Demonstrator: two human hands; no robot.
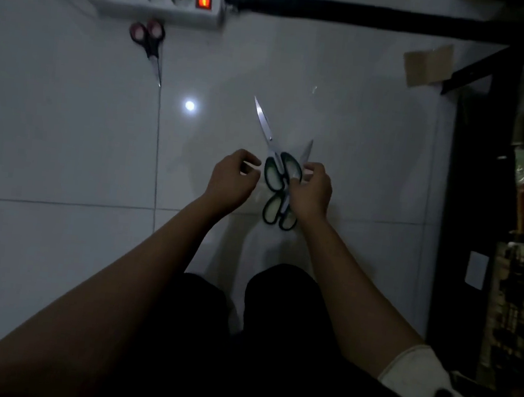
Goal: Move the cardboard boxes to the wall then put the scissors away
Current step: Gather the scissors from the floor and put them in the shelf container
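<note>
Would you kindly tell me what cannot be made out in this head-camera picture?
Head view:
- Lower green-handled steel scissors: right hand covers the pivot.
- Left hand: curled fingers hide whether it holds anything.
- Brown cardboard piece: black shelf frame overlaps its right edge.
- Shelf contents: dark, cut off by the right edge.

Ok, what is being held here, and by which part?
The right hand pinches a handle loop of the upper green-handled scissors; the left hand appears to hold nothing.

Bare forearms (135, 265), a white short sleeve (411, 368) with dark print on the right arm, black trousers (194, 321).
</note>
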